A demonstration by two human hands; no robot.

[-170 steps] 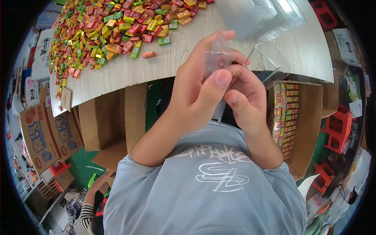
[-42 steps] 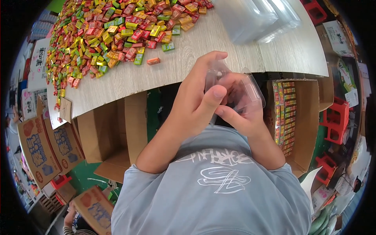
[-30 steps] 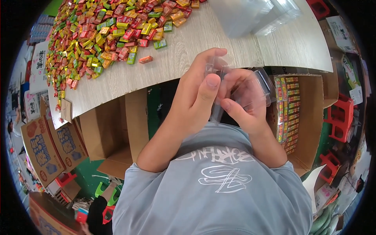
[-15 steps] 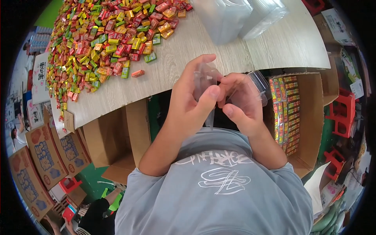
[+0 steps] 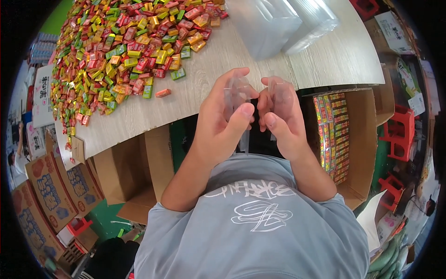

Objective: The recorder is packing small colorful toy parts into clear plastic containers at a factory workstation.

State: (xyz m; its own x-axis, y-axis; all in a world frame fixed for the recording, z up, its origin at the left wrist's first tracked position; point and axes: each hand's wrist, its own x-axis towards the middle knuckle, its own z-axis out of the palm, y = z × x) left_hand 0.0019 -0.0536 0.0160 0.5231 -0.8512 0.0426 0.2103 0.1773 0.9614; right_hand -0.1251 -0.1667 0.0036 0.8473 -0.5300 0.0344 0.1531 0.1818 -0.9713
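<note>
In front of my chest, just off the table's near edge, my hands are held apart with the palms turned inward. My left hand [image 5: 216, 116] curls round a clear plastic shell [image 5: 234, 95], its thumb on the near side; the shell's thin edge hangs below the fingers. My right hand [image 5: 292, 118] grips another clear plastic piece [image 5: 282, 97], its thumb and fingertips bent in toward the left hand. Both pieces are see-through, so their exact shape is hard to make out. Beyond the left hand lies a large heap of small wrapped candies [image 5: 134, 58], with one loose red-orange candy [image 5: 163, 93] nearest.
Stacks of clear plastic packaging [image 5: 267, 30] stand on the pale table [image 5: 209, 69]. A carton [image 5: 364, 139] at right holds rows of packed candies [image 5: 332, 135]. An open carton [image 5: 125, 162] sits under the table at left. Red stools [image 5: 398, 132] and printed cartons [image 5: 51, 195] flank me.
My right hand has turned upright, bringing its plastic piece round from the outer side to face the left hand. The left hand keeps its grip; the whole view has shifted slightly.
</note>
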